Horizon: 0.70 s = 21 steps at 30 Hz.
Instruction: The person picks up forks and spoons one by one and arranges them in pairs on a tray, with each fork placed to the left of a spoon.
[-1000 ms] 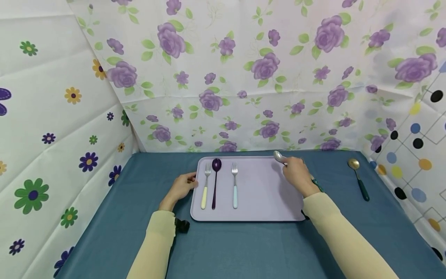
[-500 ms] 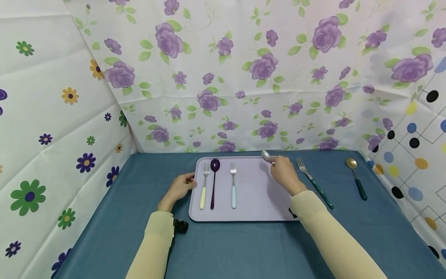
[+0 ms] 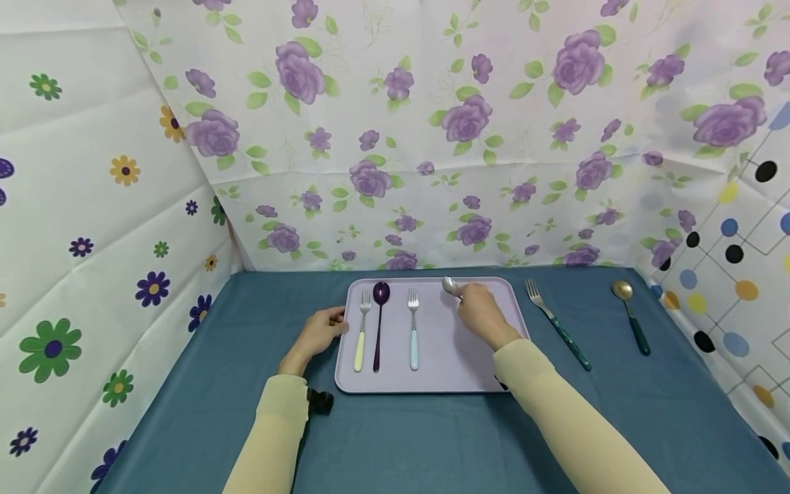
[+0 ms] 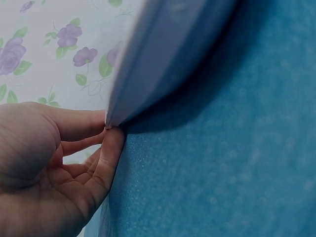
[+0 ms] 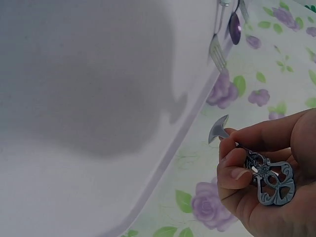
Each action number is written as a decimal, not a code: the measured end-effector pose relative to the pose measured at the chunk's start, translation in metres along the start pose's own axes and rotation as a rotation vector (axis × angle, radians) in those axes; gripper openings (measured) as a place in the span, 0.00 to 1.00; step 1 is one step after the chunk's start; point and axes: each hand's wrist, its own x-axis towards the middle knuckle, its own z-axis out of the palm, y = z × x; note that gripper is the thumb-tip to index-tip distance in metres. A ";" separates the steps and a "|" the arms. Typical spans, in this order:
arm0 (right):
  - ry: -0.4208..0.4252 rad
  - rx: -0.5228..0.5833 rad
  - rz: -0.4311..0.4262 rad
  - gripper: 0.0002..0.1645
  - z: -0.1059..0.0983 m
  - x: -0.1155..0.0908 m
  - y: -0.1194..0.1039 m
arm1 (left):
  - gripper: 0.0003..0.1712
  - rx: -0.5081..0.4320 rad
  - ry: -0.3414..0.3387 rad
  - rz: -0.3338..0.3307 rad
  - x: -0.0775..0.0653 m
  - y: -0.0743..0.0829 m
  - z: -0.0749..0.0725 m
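My left hand (image 3: pixel 317 339) pinches the left rim of the lilac tray (image 3: pixel 444 381), thumb on one side and fingers on the other in the left wrist view. My right hand (image 3: pixel 484 313) grips a silver spoon (image 3: pixel 451 286) over the tray's right half. In the right wrist view the spoon's openwork ornate handle (image 5: pixel 274 181) lies in the palm, its bowl past the fingertips. On the tray's left half lie a yellow-handled fork (image 3: pixel 361 336), a dark purple spoon (image 3: pixel 380 309) and a light-blue-handled fork (image 3: pixel 414 336), side by side with their heads toward the back.
Right of the tray, a green-handled fork (image 3: pixel 560 329) lies slanted on the blue cloth (image 3: pixel 407 446). Farther right is a gold spoon with a dark green handle (image 3: pixel 634 319). Flower-printed sheets (image 3: pixel 345 137) hang behind and at the left, a dotted one at the right.
My right hand has carried the silver spoon leftward over the tray, uncovering the green-handled fork at the right. The left hand stays at the tray's rim.
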 end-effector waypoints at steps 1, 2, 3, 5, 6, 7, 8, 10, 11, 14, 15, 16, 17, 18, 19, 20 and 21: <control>-0.006 0.001 0.001 0.22 0.001 0.000 -0.001 | 0.30 0.000 0.000 0.001 0.000 0.000 0.000; -0.014 -0.002 0.001 0.22 0.003 0.000 -0.001 | 0.30 0.000 0.001 0.001 0.000 0.000 0.000; -0.024 -0.002 0.004 0.22 0.004 0.000 -0.002 | 0.30 0.000 0.002 0.002 0.000 0.000 0.000; -0.040 -0.011 -0.002 0.21 0.006 0.000 -0.003 | 0.29 -0.001 0.006 0.005 0.000 0.000 0.000; -0.050 -0.007 -0.002 0.21 0.008 0.000 -0.004 | 0.29 0.001 0.008 0.005 -0.001 -0.001 -0.001; -0.058 -0.005 -0.004 0.21 0.009 0.000 -0.005 | 0.29 0.002 0.007 0.006 -0.001 -0.001 -0.001; -0.062 -0.008 -0.009 0.20 0.011 0.000 -0.006 | 0.29 0.001 0.007 0.004 -0.001 -0.001 -0.001; -0.069 -0.017 -0.022 0.20 0.013 0.001 -0.008 | 0.30 0.001 0.006 -0.002 -0.001 -0.001 -0.001; -0.073 -0.021 -0.029 0.19 0.015 0.001 -0.010 | 0.30 0.001 0.004 -0.005 -0.001 -0.001 -0.001; -0.087 -0.045 -0.048 0.18 0.020 0.002 -0.012 | 0.30 -0.003 0.001 -0.013 0.000 -0.002 0.000; -0.092 -0.050 -0.051 0.17 0.021 0.002 -0.013 | 0.30 -0.005 0.001 -0.016 0.000 -0.001 0.000; -0.096 -0.054 -0.055 0.17 0.022 0.002 -0.014 | 0.30 -0.005 0.001 -0.015 0.000 -0.001 0.000; -0.100 -0.052 -0.056 0.17 0.024 0.003 -0.014 | 0.30 -0.004 -0.001 -0.015 0.001 -0.001 0.000; -0.104 -0.050 -0.055 0.17 0.025 0.003 -0.015 | 0.30 -0.004 -0.001 -0.015 0.001 -0.001 0.001; -0.105 -0.051 -0.058 0.17 0.027 0.003 -0.015 | 0.30 -0.006 0.002 -0.018 0.001 -0.001 0.001; -0.107 -0.050 -0.059 0.17 0.028 0.003 -0.016 | 0.30 -0.006 0.002 -0.018 0.002 -0.001 0.001; -0.109 -0.051 -0.060 0.17 0.029 0.004 -0.016 | 0.30 -0.006 0.003 -0.017 0.002 -0.001 0.001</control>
